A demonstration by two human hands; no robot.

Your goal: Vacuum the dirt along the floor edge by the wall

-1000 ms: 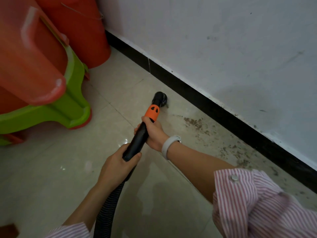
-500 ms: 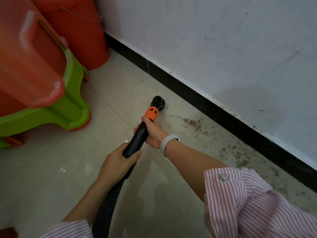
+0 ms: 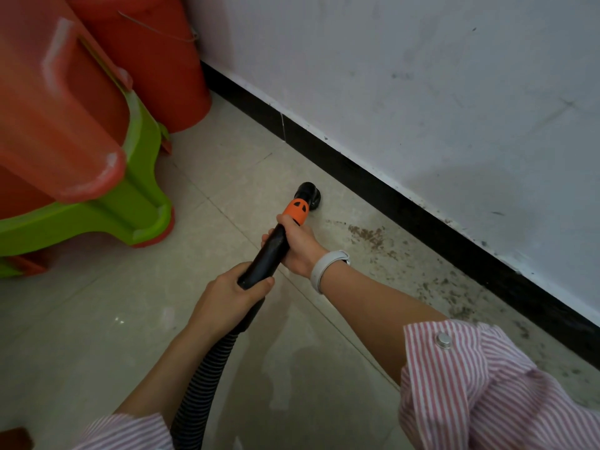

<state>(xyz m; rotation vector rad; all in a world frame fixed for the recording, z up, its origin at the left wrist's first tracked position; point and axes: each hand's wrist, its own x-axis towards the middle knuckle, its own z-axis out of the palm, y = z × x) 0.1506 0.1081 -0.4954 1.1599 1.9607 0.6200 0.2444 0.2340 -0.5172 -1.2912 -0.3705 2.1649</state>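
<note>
1. The right hand (image 3: 297, 246) is gripping the black tube (image 3: 266, 254) just behind its orange collar (image 3: 296, 212), fingers curled round it.
2. The left hand (image 3: 227, 298) is wrapping round the tube's rear end, where the ribbed hose (image 3: 203, 381) is joining it and running back toward the person.
3. The two hands are sitting one behind the other on the tube, close but not touching.
4. The nozzle (image 3: 308, 193) is pointing away from the hands, its tip resting on or just above the floor (image 3: 97, 319); I cannot tell which.
5. The dirt (image 3: 368, 235) is lying to the right of the right hand, spreading along the black skirting (image 3: 422, 206) under the wall (image 3: 422, 92).
6. The nozzle is sitting left of the nearest dirt patch, near it but apart.
7. A grey band (image 3: 326, 267) is circling the right wrist, and striped sleeves (image 3: 487, 384) are covering both forearms.
8. Far left of the hands, a green stool (image 3: 136, 196) and red stools (image 3: 58, 108) are standing stacked, with a red bucket (image 3: 156, 60) behind them by the wall.
</note>
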